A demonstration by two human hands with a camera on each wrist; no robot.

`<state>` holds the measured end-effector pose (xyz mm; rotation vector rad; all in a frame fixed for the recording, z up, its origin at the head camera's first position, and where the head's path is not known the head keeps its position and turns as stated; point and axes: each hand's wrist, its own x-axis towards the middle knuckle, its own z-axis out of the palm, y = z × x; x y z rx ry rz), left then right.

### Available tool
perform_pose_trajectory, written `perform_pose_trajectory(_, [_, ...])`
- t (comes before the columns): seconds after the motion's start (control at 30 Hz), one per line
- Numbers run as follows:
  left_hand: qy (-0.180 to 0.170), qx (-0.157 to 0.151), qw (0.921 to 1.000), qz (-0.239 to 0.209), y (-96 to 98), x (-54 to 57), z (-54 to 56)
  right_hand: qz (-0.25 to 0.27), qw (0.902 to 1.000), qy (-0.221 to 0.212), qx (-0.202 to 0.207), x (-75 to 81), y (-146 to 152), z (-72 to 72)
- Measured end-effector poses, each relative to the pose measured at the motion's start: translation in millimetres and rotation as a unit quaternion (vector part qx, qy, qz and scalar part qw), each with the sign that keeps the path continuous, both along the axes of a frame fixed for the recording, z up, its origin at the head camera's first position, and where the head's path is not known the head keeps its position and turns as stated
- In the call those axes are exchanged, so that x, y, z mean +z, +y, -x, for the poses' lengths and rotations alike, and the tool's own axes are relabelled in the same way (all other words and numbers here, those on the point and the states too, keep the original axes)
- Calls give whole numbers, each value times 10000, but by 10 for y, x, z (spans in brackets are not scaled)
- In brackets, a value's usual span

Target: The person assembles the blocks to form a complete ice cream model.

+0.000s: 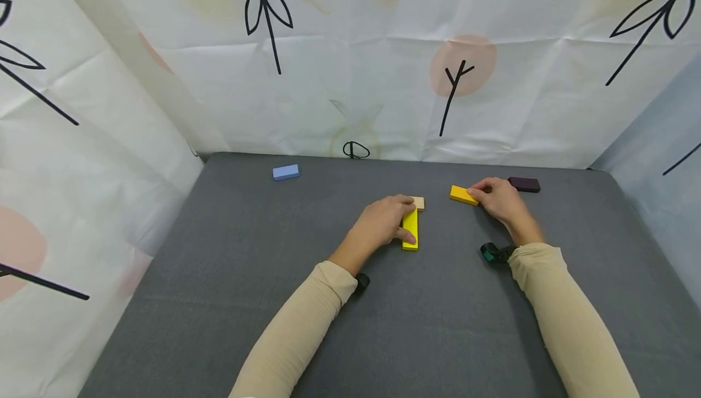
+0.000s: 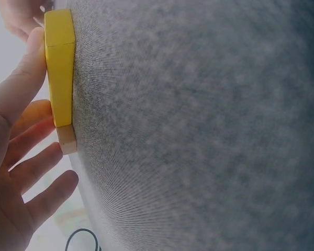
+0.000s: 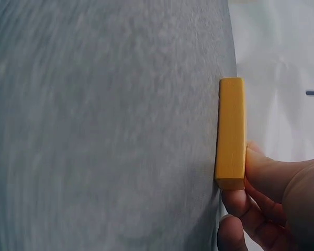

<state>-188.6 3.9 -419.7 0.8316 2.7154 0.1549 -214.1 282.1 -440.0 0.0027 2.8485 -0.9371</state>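
A long yellow block (image 1: 410, 227) lies on the grey table with a beige block (image 1: 418, 203) against its far end. My left hand (image 1: 383, 218) holds the yellow block from above, thumb at its near end and fingers toward the beige block. In the left wrist view, the ring and little fingers stick out past the yellow block (image 2: 61, 78). Farther right, my right hand (image 1: 498, 199) pinches one end of an orange-yellow block (image 1: 461, 195). The right wrist view shows the thumb on one side of the orange-yellow block (image 3: 231, 130), fingers below its end.
Just beyond the right hand lies a dark purple block (image 1: 524, 185). A blue block (image 1: 286, 172) sits near the back left of the grey table (image 1: 230, 300). Patterned white fabric (image 1: 350, 81) hangs behind the table's back edge and along both sides.
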Motion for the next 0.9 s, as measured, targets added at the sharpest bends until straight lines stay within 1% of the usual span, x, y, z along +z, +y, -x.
perform_pose_trajectory(0.23, [-11, -7, 10000, -77, -8, -4, 1, -91, 9998, 85, 129, -14, -119, 57])
perform_pose_trajectory(0.4, [-8, 13, 10000, -34, -10, 3, -8, -69, 9997, 136, 191, -24, -195, 86])
perform_pose_trajectory(0.63, [-53, 29, 10000, 5, -10, 21, -11, -8, 9999, 73, 143, -11, -320, 121])
perform_pose_trajectory(0.9, [-56, 30, 9999, 92, -1, -3, 17, 22, 9996, 161, 242, -3, -442, 145])
